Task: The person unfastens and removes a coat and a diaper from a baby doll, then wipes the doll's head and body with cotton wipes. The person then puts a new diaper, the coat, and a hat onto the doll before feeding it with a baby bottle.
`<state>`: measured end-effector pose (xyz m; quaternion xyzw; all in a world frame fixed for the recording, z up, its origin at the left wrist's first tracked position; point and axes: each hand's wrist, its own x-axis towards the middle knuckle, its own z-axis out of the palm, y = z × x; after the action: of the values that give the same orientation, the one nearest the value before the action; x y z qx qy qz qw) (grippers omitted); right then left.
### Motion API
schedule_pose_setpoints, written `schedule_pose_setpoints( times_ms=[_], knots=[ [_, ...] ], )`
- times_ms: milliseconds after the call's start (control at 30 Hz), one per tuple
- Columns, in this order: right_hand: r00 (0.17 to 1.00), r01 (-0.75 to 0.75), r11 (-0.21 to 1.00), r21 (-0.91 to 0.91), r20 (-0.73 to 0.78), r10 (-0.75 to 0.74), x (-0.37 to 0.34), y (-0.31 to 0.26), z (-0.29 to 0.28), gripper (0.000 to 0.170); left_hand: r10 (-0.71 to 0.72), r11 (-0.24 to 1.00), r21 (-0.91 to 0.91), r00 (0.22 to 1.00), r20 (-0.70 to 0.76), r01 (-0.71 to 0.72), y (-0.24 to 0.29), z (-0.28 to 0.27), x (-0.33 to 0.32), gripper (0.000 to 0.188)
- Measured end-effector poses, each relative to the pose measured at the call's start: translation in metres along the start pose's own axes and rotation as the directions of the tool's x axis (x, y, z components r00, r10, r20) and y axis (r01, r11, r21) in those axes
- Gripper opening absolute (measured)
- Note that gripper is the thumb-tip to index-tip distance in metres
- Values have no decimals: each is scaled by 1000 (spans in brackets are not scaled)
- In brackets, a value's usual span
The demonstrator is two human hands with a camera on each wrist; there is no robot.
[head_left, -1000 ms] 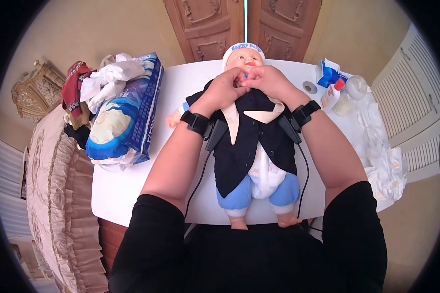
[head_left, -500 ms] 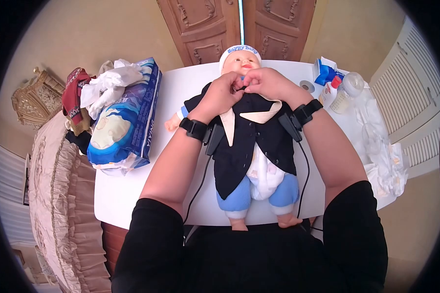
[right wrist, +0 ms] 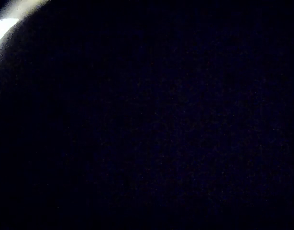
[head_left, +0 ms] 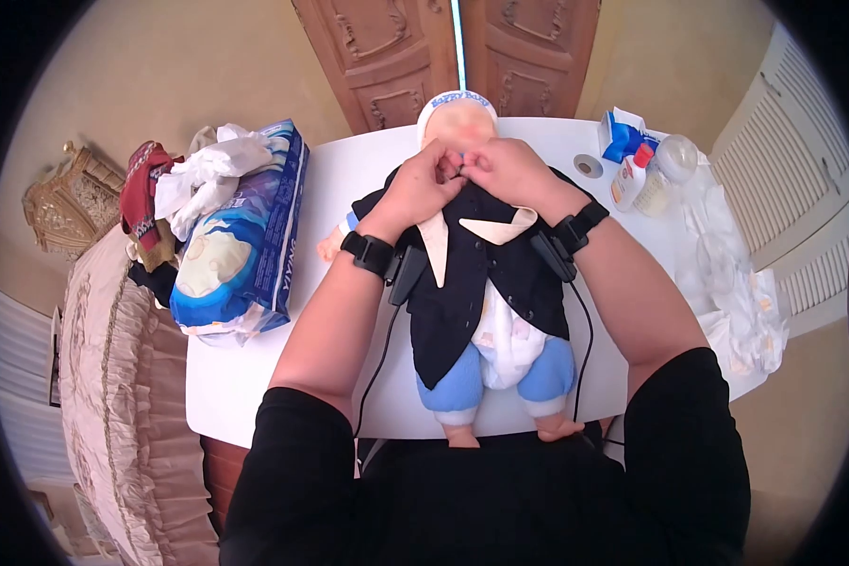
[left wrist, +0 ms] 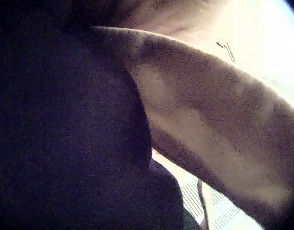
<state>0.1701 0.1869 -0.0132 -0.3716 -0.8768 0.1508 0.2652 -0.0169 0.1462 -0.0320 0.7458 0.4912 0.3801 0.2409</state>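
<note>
A baby doll in a white headband [head_left: 460,98] lies face up, wearing a black jacket [head_left: 443,321] with cream lapels [head_left: 502,226], a diaper [head_left: 507,351] and blue leggings [head_left: 547,370]. At its neck, my left hand [head_left: 423,187] and right hand [head_left: 514,172] meet, fingertips pinching the jacket's top edge; the exact spot is partly hidden by the fingers. Dark cloth [left wrist: 65,124] and a pale band of fabric [left wrist: 199,105] fill much of the left wrist view. The right wrist view is almost wholly dark.
On the white table [head_left: 255,387], a blue diaper pack [head_left: 245,236] with white cloth [head_left: 212,174] on it stands at the left. At the right are a red-capped bottle [head_left: 630,179], a baby bottle [head_left: 653,196], a blue-and-white pack [head_left: 621,137], a tape roll [head_left: 588,167] and crumpled plastic [head_left: 726,283].
The head view has shifted slightly, so the doll's upper body and both hands appear a little further left and lower. Both hands stay together at the neck, their fingers slightly shifted.
</note>
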Motion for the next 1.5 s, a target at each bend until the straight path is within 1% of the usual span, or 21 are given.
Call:
schedule_pose_setpoints(
  times_ms=[167,233,300,333,367,400,433,467,500,533,600,633,667,700,767,900,1000,1167,1300,1333,1500],
  knots=[
    [995,-94,963,251,49,84,6,23,3,20,-18,1000,3,1000,-8,18,-4,3,0,20],
    [994,-103,940,325,70,84,5,23,4,23,-62,993,-106,998,-9,60,-5,1,-2,14],
    [996,-55,832,552,-26,82,2,22,6,26,-75,982,-174,997,-27,70,0,-2,-3,14],
    [996,-59,832,552,-22,85,-1,15,-3,26,-92,967,-243,995,-46,78,3,-4,-5,14],
    [988,-140,892,430,126,95,-5,10,-17,21,16,988,-153,1000,-14,-18,4,-11,-6,13],
    [957,-196,936,291,266,118,-8,5,-28,18,9,988,-155,1000,-14,-11,0,-16,-5,13],
    [955,-197,936,293,272,116,-12,8,-30,18,146,984,-96,989,-22,-148,-3,-22,-4,12],
    [975,-36,970,241,220,-19,-16,11,-34,17,283,958,-33,959,-22,-283,-5,-26,-5,11],
    [972,128,976,179,172,-159,-18,12,-38,17,245,969,-24,970,-11,-245,5,-30,-9,10],
    [972,130,975,179,171,-161,-21,4,-41,17,245,969,-22,969,-12,-245,19,-35,-14,10],
    [964,56,934,353,226,-143,-29,-12,-44,17,33,999,-20,983,180,-30,42,-40,-23,11],
    [958,136,911,389,184,-221,-29,-13,-38,14,37,999,-20,983,182,-34,43,-40,-22,11],
    [958,135,912,388,182,-220,-29,-15,-38,14,120,971,183,976,183,-153,42,-41,-21,11],
    [956,33,937,349,263,-132,-30,-26,-40,14,198,888,377,959,201,-262,42,-42,-20,12],
    [938,-78,955,288,345,-28,-29,-33,-40,14,179,928,297,969,170,-223,39,-39,-18,11],
    [948,-149,892,426,318,7,-26,-16,-24,13,89,990,106,993,77,-96,35,-33,-20,8],
    [946,-231,810,540,318,59,-25,-12,-17,12,49,998,34,991,124,-54,38,-29,-23,6],
    [993,51,979,196,91,-70,-31,-22,-13,18,-1,996,-89,982,190,18,34,-22,-24,10],
    [998,43,991,129,42,-49,-34,-30,-15,20,-3,971,-231,972,236,59,31,-21,-25,21],
    [997,66,993,100,28,-69,-34,-30,-15,22,-2,971,-231,972,235,58,32,-21,-26,21],
    [991,136,990,45,-29,-134,-33,-25,-12,20,0,986,167,993,121,-20,42,-17,-25,26]
  ],
)
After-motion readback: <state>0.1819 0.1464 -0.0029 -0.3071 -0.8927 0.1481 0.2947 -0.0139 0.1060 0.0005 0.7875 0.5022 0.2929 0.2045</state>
